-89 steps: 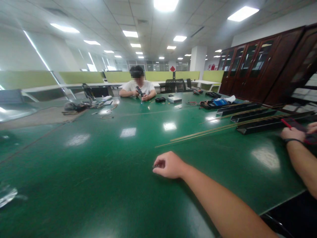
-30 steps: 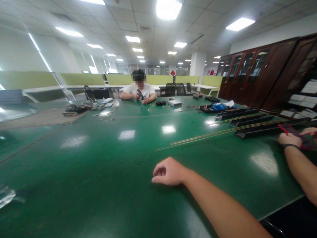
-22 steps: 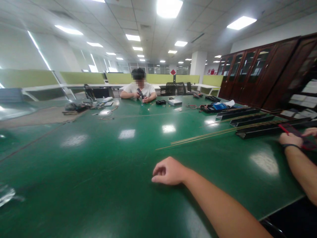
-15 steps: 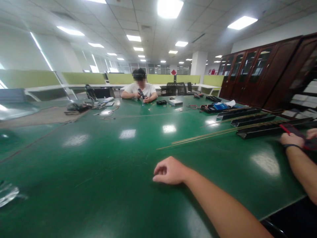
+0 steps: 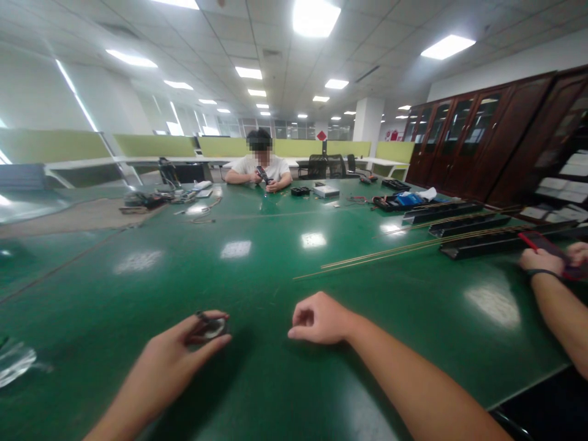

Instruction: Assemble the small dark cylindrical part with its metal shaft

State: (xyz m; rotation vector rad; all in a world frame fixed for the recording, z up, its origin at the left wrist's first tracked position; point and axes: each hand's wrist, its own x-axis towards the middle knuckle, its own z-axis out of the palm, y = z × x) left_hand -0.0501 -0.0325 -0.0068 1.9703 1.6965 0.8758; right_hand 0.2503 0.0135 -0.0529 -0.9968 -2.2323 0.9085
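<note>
The left hand (image 5: 168,364) reaches in over the near part of the green table (image 5: 257,263), gripping a small round object (image 5: 215,329) between thumb and fingers; the object looks clear or silvery with dark parts, too blurred to name. To its right, apart from it, the right hand (image 5: 321,318) is at the tabletop with fingers curled toward the thumb, leaving a narrow opening; whether anything is inside the curl, I cannot tell. A transparent item (image 5: 16,361) lies at the left edge of the view. Beyond the right hand, thin brass-coloured rods (image 5: 367,257) run rightward to black channels (image 5: 482,242). Near the channels' right end, a co-worker's hands (image 5: 542,262), one with a dark wristband (image 5: 544,272), hold a red-edged device (image 5: 549,245). Farther off are a loose pale cable (image 5: 199,219) at left and a blue item (image 5: 410,198) at right. Across the table, near a black tray (image 5: 300,192) and a white box (image 5: 326,192), a person in a white shirt (image 5: 278,166) holds a dark tool (image 5: 263,176). Dark wooden cabinets (image 5: 482,131) stand behind on the right.
</note>
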